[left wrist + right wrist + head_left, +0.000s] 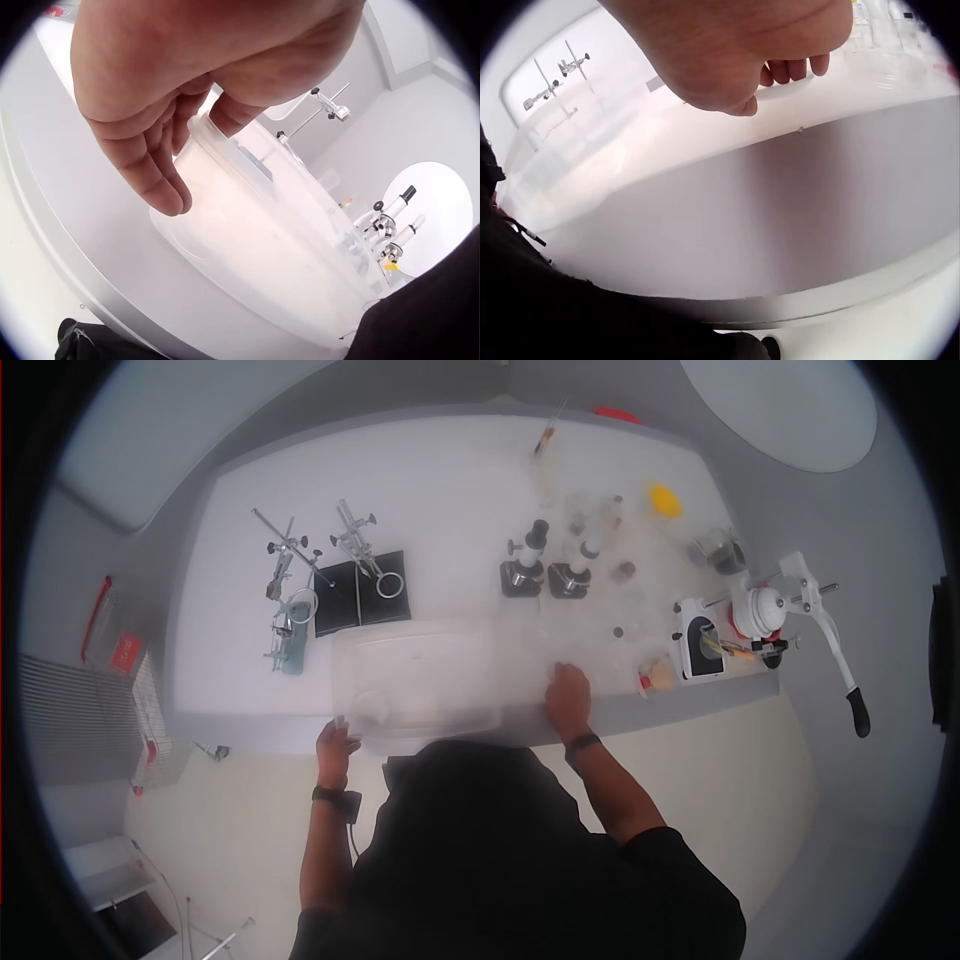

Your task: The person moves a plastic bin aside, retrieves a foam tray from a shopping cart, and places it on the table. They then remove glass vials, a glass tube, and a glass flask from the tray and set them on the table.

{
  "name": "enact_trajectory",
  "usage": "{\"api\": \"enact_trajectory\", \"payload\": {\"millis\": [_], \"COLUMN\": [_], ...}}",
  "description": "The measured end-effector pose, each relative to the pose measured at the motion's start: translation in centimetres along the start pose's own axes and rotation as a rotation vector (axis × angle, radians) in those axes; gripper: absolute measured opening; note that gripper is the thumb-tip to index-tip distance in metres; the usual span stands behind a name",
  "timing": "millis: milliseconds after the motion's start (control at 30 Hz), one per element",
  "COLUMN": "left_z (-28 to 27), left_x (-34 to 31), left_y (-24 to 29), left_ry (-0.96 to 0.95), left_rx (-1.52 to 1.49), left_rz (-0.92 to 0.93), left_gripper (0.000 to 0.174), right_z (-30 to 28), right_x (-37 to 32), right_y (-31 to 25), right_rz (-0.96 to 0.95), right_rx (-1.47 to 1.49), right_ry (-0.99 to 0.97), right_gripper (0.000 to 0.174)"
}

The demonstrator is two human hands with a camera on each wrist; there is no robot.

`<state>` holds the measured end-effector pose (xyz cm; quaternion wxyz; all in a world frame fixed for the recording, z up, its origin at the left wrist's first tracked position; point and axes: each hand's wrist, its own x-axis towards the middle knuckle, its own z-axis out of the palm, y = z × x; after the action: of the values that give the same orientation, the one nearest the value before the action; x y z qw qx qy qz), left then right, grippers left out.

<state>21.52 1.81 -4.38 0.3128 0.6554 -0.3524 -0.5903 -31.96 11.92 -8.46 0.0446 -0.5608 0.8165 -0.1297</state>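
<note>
A translucent plastic bin [415, 660] lies at the table's front edge. My left hand [336, 753] is at its front left corner; in the left wrist view, that hand [217, 60] pinches the rim of the bin [247, 232], thumb on one side and fingers on the other. To the right of the bin, my right hand [568, 700] is at the table's front. The right wrist view has this hand [742, 49] with curled fingers at a translucent plastic edge [705, 131]. Whether that edge belongs to the same bin, I cannot tell.
Metal clamp stands [290, 550] and a black board [335, 595] are at the left. Two microscopes [522, 575] stand behind my right hand. Clear glassware, a yellow item [664, 501] and a white lever press [760, 612] are farther right. A wire basket [150, 720] is beyond the left edge.
</note>
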Motion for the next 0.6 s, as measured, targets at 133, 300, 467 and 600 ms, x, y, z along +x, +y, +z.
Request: {"api": "enact_trajectory", "payload": {"millis": [133, 300, 467, 600], "left_z": [0.3, 0.1, 0.4, 0.1], "left_x": [0.0, -0.7, -2.3, -3.9], "left_y": [-0.5, -1.0, -0.4, 0.1], "left_ry": [0.008, 0.028, 0.059, 0.036], "left_rx": [-0.024, -0.001, -0.007, -0.035], "left_rz": [-0.004, 0.026, 0.028, 0.016], "left_gripper": [0.054, 0.055, 0.052, 0.053], "right_z": [-1.0, -3.7, -8.1, -7.0], "right_x": [-0.9, 0.1, 3.3, 4.8], "right_y": [0.0, -3.8, -14.4, -23.7], "right_rz": [-0.03, -0.104, -0.276, -0.567], "right_rx": [0.036, 0.238, 0.504, 0.45], "right_ry": [-0.003, 0.158, -0.07, -0.446], "right_gripper": [0.054, 0.047, 0.046, 0.07]}}
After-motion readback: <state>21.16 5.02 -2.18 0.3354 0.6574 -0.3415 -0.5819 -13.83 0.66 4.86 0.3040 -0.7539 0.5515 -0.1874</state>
